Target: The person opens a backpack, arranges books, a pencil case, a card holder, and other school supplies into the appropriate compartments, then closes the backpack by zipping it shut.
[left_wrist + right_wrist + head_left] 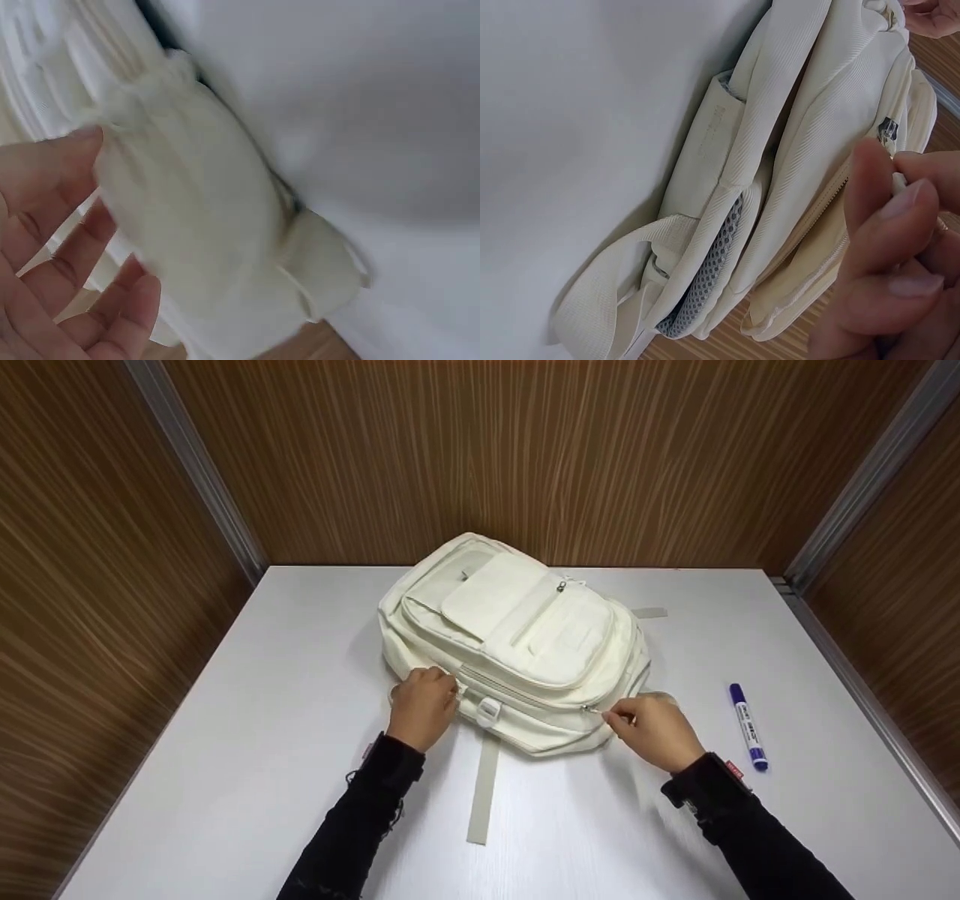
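- Right hand (pixel 654 729) pinches the zipper pull (pixel 592 709) on the near edge of the cream backpack (pixel 517 637), thumb and forefinger closed on it; in the right wrist view the fingertips (pixel 900 210) press together round the small pull, right where the zip track runs along the bag's seam.
- Left hand (pixel 422 706) sits on the backpack's near left corner, fingers curled over the fabric and holding it down; the left wrist view is blurred, showing fingers (pixel 75 255) beside a bunched fold of the cream cloth, so how firmly it grips I cannot tell exactly.
- Backpack lies flat on the white table (pixel 225 750), front pockets facing up, its top end towards the person and its far end close to the wooden back wall (pixel 525 450).
- White buckle (pixel 488 711) rests on the near edge of the bag between the two hands, just beside the left hand.
- Grey webbing strap (pixel 484 787) runs from under that buckle across the table towards the person.
- Blue marker (pixel 748 726) lies on the table to the right of the right hand, apart from the bag, cap end pointing away.
- Both forearms wear dark sleeves (pixel 375 802).
- Right wrist view also shows grey mesh padding (pixel 720 255) at the bag's side.
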{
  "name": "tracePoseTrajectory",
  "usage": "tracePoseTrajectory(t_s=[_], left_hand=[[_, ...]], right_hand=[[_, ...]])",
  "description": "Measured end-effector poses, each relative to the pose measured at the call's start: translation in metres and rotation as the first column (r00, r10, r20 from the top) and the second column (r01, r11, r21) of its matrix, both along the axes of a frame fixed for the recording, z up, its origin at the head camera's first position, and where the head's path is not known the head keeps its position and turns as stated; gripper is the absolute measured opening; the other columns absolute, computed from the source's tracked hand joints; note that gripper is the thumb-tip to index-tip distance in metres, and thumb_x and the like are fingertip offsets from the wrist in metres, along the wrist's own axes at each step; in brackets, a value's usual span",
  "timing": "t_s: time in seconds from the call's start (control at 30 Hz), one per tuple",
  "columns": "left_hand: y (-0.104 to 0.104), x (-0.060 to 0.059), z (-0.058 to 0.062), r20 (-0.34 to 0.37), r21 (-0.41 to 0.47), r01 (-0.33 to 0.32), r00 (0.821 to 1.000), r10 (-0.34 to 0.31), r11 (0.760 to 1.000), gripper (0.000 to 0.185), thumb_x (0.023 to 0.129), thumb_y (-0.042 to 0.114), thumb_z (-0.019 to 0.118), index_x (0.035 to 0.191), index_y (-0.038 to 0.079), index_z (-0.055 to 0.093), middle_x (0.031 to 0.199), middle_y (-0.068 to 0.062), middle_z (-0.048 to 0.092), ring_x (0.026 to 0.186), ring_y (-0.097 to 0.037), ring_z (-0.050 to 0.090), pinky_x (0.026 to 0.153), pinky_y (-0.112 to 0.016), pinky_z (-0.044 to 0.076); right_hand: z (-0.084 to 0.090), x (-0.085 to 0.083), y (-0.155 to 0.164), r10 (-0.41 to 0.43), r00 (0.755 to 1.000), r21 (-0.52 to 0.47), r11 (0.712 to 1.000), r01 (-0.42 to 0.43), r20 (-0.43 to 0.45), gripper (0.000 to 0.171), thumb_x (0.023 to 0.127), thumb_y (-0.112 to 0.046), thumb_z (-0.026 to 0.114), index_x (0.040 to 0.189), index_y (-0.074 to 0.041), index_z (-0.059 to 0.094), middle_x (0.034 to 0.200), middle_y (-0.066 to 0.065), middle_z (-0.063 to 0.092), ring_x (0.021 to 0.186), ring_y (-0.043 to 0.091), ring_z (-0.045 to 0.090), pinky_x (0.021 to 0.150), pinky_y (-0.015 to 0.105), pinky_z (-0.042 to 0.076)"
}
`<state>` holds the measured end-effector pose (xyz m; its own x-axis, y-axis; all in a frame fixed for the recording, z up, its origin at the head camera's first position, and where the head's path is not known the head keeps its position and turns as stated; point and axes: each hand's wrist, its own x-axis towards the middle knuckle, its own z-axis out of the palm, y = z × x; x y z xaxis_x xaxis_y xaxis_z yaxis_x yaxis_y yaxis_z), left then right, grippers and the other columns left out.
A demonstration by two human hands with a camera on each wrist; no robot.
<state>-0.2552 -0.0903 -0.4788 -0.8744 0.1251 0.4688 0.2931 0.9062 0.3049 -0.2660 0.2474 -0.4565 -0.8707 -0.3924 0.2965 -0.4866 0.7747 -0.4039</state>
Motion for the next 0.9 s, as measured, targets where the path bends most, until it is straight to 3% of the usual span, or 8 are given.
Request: tracePoseTrajectory(t_s=[0.1,0.27,0.37,0.5,0.6,0.73,0.9], left_hand=[[0.018,0.006,0.002,-0.1,-0.019,0.067,0.993,-0.068,0.998,0.011,0.079,0.015,0.077,0.087,0.011,0.07,0.089,-0.004,0.067,0.087,-0.026,0.062,0.075,-0.037,0.052],[0.053,0.011,0.001,-0.244,-0.096,0.2,0.945,-0.218,0.975,0.017,0.078,0.013,0.079,0.091,0.012,0.068,0.091,0.0,0.066,0.083,-0.019,0.061,0.074,-0.029,0.052],[0.075,0.01,0.001,-0.284,-0.168,0.224,0.922,-0.264,0.96,0.02,0.078,0.015,0.078,0.096,0.014,0.07,0.094,0.002,0.067,0.087,-0.016,0.063,0.077,-0.026,0.052],[0.102,0.005,0.002,-0.317,-0.287,0.182,0.909,-0.273,0.94,0.016,0.08,0.016,0.075,0.095,0.016,0.07,0.094,0.004,0.067,0.086,-0.013,0.062,0.076,-0.022,0.052],[0.118,0.001,0.002,-0.341,-0.371,0.109,0.908,-0.245,0.922,0.01,0.081,0.016,0.072,0.091,0.018,0.07,0.09,0.005,0.066,0.08,-0.012,0.061,0.068,-0.022,0.05],[0.132,-0.001,0.0,-0.351,-0.434,0.021,0.917,-0.191,0.9,0.009,0.081,0.014,0.069,0.09,0.019,0.069,0.087,0.006,0.065,0.075,-0.012,0.059,0.06,-0.022,0.048],[0.14,-0.003,-0.004,-0.335,-0.497,-0.029,0.928,-0.161,0.867,0.008,0.084,0.016,0.064,0.091,0.019,0.067,0.086,0.006,0.062,0.076,-0.011,0.058,0.06,-0.022,0.048]], right_hand=[[-0.001,0.002,-0.002,0.001,1.0,0.0,1.0,-0.001,0.018,0.023,0.09,-0.016,0.068,0.067,-0.015,0.068,0.057,-0.011,0.051,0.054,0.004,0.04,0.054,0.022,0.032],[-0.001,0.006,-0.006,0.025,0.999,-0.014,1.0,-0.025,0.044,0.031,0.091,-0.016,0.067,0.062,-0.018,0.058,0.057,-0.012,0.043,0.051,0.001,0.032,0.05,0.02,0.027],[-0.001,0.007,-0.008,0.043,0.998,-0.023,0.999,-0.042,0.047,0.031,0.091,-0.016,0.067,0.062,-0.019,0.058,0.059,-0.012,0.047,0.051,0.001,0.033,0.051,0.02,0.029],[-0.001,0.009,-0.011,0.05,0.998,-0.028,0.998,-0.049,0.046,0.026,0.09,-0.016,0.067,0.065,-0.017,0.063,0.059,-0.012,0.049,0.05,0.001,0.036,0.051,0.02,0.031],[-0.001,0.009,-0.013,0.051,0.998,-0.031,0.998,-0.05,0.031,0.021,0.09,-0.016,0.067,0.068,-0.014,0.068,0.058,-0.012,0.053,0.05,0.001,0.038,0.051,0.02,0.033],[-0.002,0.01,-0.015,0.05,0.999,-0.041,0.998,-0.049,0.017,0.018,0.089,-0.014,0.067,0.071,-0.012,0.071,0.059,-0.01,0.058,0.05,0.001,0.04,0.051,0.021,0.034],[-0.005,0.009,-0.015,0.038,0.999,-0.074,0.996,-0.039,-0.015,0.016,0.087,-0.011,0.068,0.072,-0.012,0.072,0.06,-0.009,0.061,0.051,0.0,0.043,0.05,0.02,0.036]])
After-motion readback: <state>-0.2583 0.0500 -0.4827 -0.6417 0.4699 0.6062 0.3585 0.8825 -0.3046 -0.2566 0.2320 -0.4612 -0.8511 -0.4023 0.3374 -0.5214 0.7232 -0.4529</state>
